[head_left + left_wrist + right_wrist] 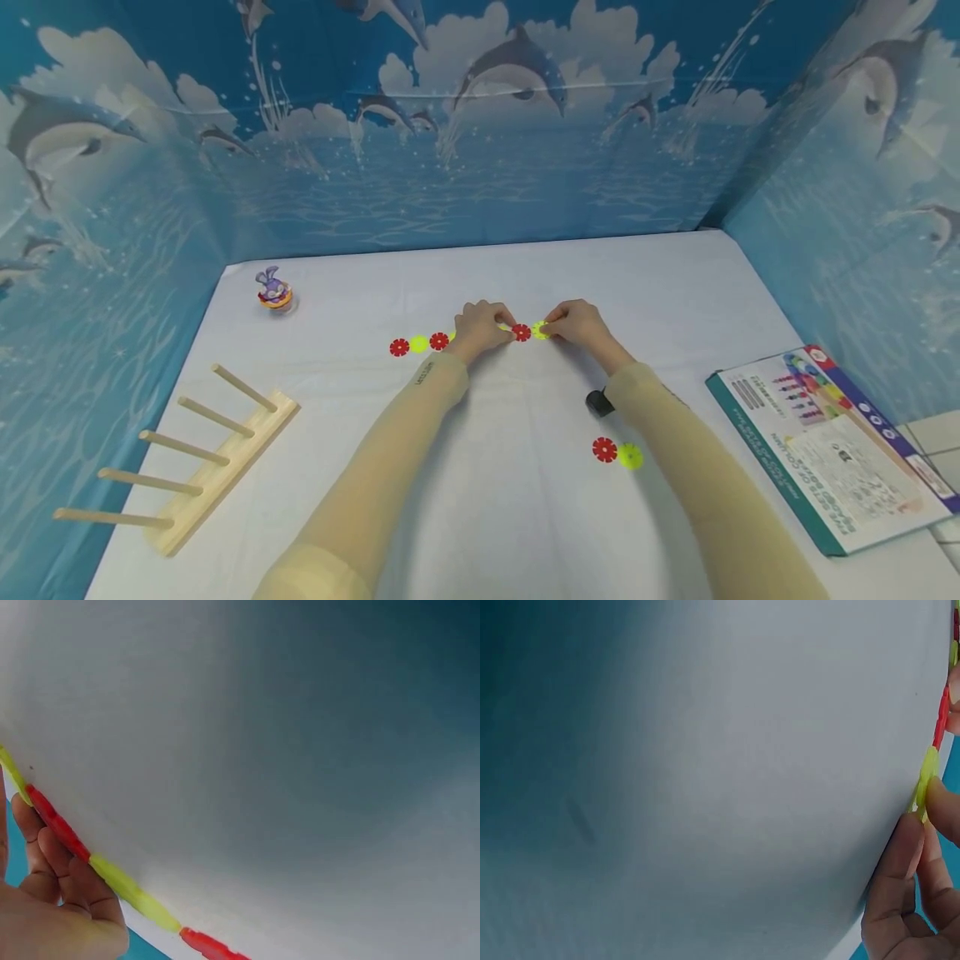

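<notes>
A row of red and yellow notched discs runs across the table in the middle of the head view. My left hand (478,329) lies over part of the row and grips the near edge of a red disc (521,332). Several discs are hidden under that hand; its fingers curl beside a red disc (56,823) and a yellow disc (135,894) in the left wrist view. My right hand (581,323) pinches the yellow disc (925,780) at the right end, between thumb and fingers. That yellow disc meets the red one edge to edge.
A loose red disc (604,450) and yellow disc (631,456) lie by the right forearm, near a small black object (598,403). At left stand a wooden peg rack (225,462) and a purple rabbit figure (275,289). A flat box (832,450) lies at right.
</notes>
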### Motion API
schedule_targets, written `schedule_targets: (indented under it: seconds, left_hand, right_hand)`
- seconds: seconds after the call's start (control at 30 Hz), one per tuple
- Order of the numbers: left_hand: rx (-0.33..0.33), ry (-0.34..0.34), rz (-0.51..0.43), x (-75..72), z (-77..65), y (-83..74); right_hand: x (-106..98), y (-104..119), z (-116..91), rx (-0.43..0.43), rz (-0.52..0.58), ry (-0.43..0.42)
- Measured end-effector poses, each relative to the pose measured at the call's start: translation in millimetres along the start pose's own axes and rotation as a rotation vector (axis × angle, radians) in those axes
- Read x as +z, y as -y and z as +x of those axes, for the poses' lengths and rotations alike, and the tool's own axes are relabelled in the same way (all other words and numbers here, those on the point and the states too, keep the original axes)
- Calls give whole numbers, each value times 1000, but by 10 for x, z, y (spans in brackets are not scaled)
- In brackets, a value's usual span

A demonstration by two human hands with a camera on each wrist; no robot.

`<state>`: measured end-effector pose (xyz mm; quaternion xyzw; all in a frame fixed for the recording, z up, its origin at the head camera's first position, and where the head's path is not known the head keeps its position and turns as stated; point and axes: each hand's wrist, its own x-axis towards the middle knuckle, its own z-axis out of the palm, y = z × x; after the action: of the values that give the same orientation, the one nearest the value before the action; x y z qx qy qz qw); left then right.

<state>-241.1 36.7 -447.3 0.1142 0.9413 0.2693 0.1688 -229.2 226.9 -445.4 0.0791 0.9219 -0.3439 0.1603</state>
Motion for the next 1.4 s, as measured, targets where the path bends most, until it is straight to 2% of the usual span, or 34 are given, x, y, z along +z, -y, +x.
schedule_targets:
  seconds: [0.37,0.63,1.0,1.4]
  left_hand:
    - [24,10,11,14,29,23]
    - [8,-12,28,42,25,-62]
    - [106,-45,40,174,68,-168]
    - [52,-58,7,200,81,-224]
  right_hand:
    - [22,-28,10,-15,-24,-14]
    - [16,-41,18,-4,-15,-11]
    - [17,-38,0,-19,-20,-19]
    - [25,-56,-7,-29,-24,-39]
